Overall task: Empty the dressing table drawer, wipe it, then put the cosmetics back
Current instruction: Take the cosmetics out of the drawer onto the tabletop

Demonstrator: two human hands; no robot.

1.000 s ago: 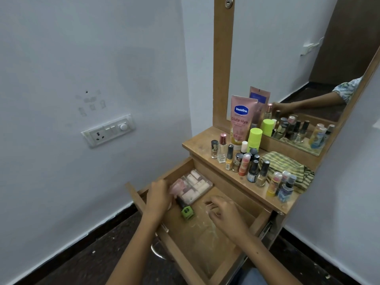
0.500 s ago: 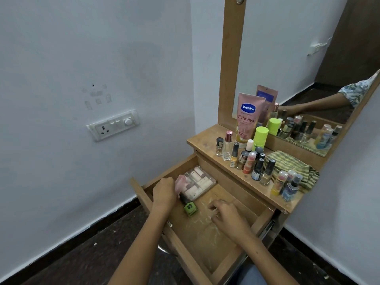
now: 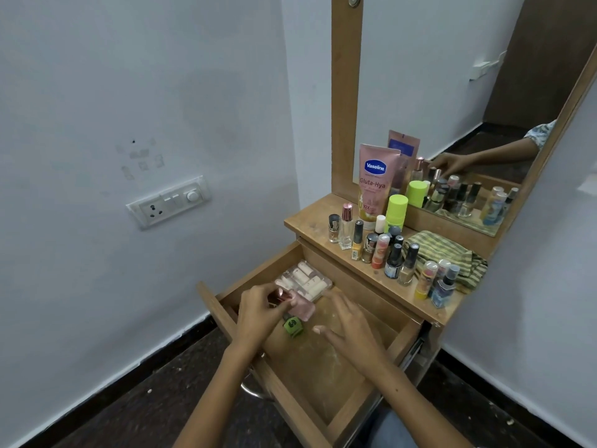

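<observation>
The wooden drawer (image 3: 352, 404) stands pulled out below the dressing table top (image 3: 307, 218). My left hand (image 3: 258, 310) grips a pale pink bottle with a rose-gold cap (image 3: 302, 306) over the drawer's back left part. A clear case of small pale tubes (image 3: 307, 279) lies in the back left corner. A small green-capped item (image 3: 292, 325) rests on the drawer floor just below the pink bottle. My right hand (image 3: 347, 321) hovers over the drawer's middle with fingers spread and nothing in it.
On the table top stand several nail polish and perfume bottles (image 3: 381, 247), a pink Vaseline tube (image 3: 374, 182), a lime-green stick (image 3: 396, 211) and a folded striped cloth (image 3: 449, 257). A mirror (image 3: 452, 92) rises behind. A wall socket (image 3: 168, 202) is at left.
My left hand has lifted the pink bottle off the clear case toward the drawer's middle. My right hand has opened its fingers and moved up toward the bottle.
</observation>
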